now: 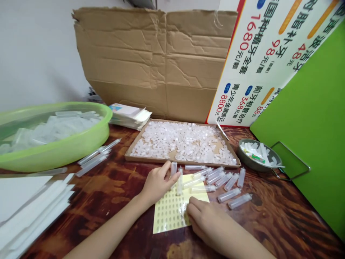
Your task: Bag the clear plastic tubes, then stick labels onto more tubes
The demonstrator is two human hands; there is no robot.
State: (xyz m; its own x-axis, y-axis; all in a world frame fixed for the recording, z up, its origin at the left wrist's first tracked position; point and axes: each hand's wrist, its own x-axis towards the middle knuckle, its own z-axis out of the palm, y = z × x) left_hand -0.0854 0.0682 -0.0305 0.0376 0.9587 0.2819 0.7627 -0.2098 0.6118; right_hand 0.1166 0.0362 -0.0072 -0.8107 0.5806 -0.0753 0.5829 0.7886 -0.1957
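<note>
The person's left hand [156,185] appears to pinch a clear tube [174,167] between thumb and fingers, above the far edge of the yellow sheet [168,214]; the right hand [206,217] has its fingers curled together at the sheet's right side, and whether they grip anything cannot be told. The pinched tube could slip or twist, since its wall looks smooth and only the fingertips seem to bear on it; its long axis runs roughly away from the person, looking short from this angle. A second tube [179,186] sits right by the left thumb, near enough to be knocked by a small shift of that hand; it too points away, narrow tip at the far end. The sheet, printed with rows of small dark marks, could skid or crease if the right hand tugs it, as nothing visible weighs down its near edge, and tubes lying on its far part could be dragged along. Beyond, the loose tubes [229,195] rest on the tabletop [129,226]; being round, they could roll if brushed. Most slant away to the right, tips rightward. Farther out, a careless reach could jolt the shallow cardboard tray [183,163] and scatter its small clear pieces [185,140].
</note>
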